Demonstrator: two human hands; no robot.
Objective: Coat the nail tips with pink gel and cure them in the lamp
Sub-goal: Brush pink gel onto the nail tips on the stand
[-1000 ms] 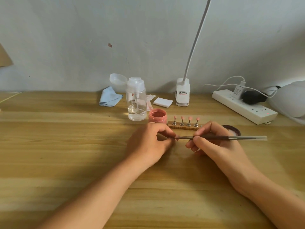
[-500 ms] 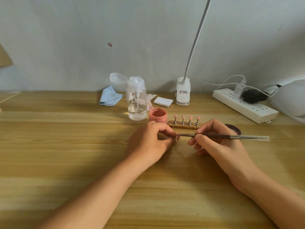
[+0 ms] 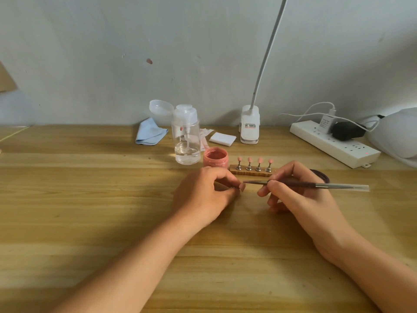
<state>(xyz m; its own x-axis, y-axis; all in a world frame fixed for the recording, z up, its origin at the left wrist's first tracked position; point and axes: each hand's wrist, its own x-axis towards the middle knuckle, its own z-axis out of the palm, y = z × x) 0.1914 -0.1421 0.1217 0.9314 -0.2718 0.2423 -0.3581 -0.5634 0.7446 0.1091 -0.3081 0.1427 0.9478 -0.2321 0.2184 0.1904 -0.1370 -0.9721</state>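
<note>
My left hand pinches a small nail tip on its stand just above the table. My right hand grips a thin gel brush whose tip touches that nail tip. Behind the hands stands an open jar of pink gel. Right of the jar a wooden holder carries several pink-coated nail tips on metal posts. The white curing lamp sits at the far right edge, partly out of view.
A clear pump bottle stands left of the jar, with a blue cloth and white pads behind it. A clip lamp and a white power strip lie at the back right. A dark lid sits behind my right hand.
The brush tip has slid a little to the right along the nail tip, and my right hand shifted slightly right with it. My left hand keeps its hold.
</note>
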